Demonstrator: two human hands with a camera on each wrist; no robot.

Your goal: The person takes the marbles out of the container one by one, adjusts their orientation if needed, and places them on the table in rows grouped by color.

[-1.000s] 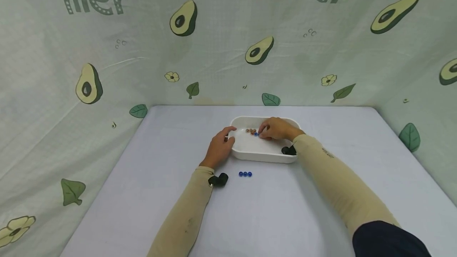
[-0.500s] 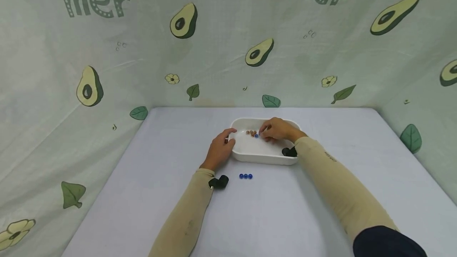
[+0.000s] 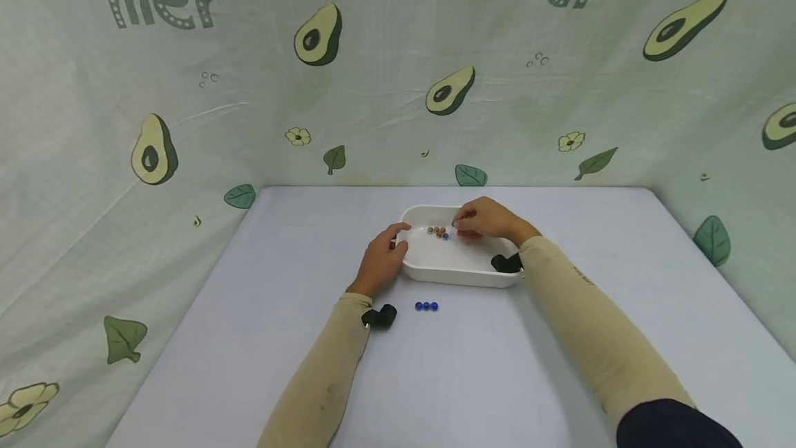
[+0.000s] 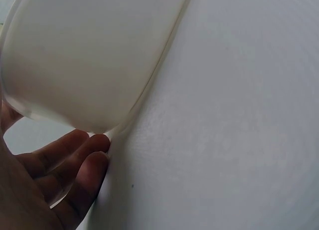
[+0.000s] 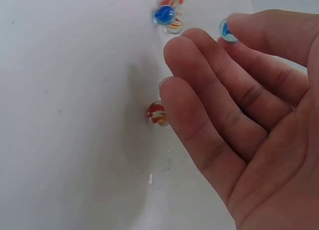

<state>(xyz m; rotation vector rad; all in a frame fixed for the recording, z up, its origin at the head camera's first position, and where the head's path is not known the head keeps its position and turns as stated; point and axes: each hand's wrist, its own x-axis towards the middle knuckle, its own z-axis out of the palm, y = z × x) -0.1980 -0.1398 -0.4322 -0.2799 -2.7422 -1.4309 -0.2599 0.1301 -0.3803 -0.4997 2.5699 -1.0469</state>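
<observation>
In the head view, my left hand grips the left end of a white tray; in the left wrist view its fingertips touch the tray's outer wall. My right hand is over the tray's right half, pinching a blue marble between thumb and index finger. The right wrist view shows its other fingers relaxed and spread below. Left of it, a blue swirl marble lies against red-orange marbles on the tray floor. One more red-orange marble is partly hidden behind a fingertip.
Three blue marbles sit in a row on the white table, in front of the tray. A patterned cloth backdrop rises behind the table's far edge. Black wrist cameras are strapped to both forearms.
My right hand has risen slightly and drawn away from the marble cluster, with the blue marble between its fingertips. The left hand keeps its grip on the tray.
</observation>
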